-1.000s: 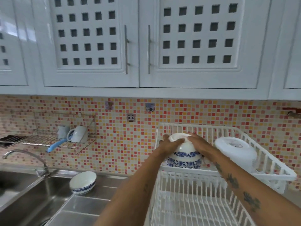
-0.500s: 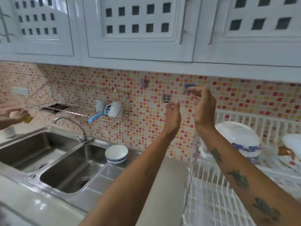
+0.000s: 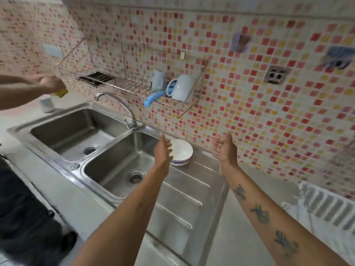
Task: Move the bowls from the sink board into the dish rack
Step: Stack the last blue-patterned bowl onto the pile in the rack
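One white bowl (image 3: 182, 153) with a blue pattern round its foot stands upright on the steel sink board (image 3: 188, 191), at its far end near the tiled wall. My left hand (image 3: 162, 151) is open, just left of the bowl and partly in front of its rim. My right hand (image 3: 223, 149) is open too, palm turned inward, to the right of the bowl and apart from it. Only a corner of the white dish rack (image 3: 326, 208) shows at the right edge.
A double steel sink (image 3: 115, 166) with a curved tap (image 3: 119, 104) lies left of the board. A wire wall shelf (image 3: 138, 87) holds mugs and a blue-handled tool. Another person's hand (image 3: 50, 83) works at the far left.
My hands let go of the bowl set in the rack and swung left and down toward the sink board. The view turned left, so the rack slid almost out of sight.
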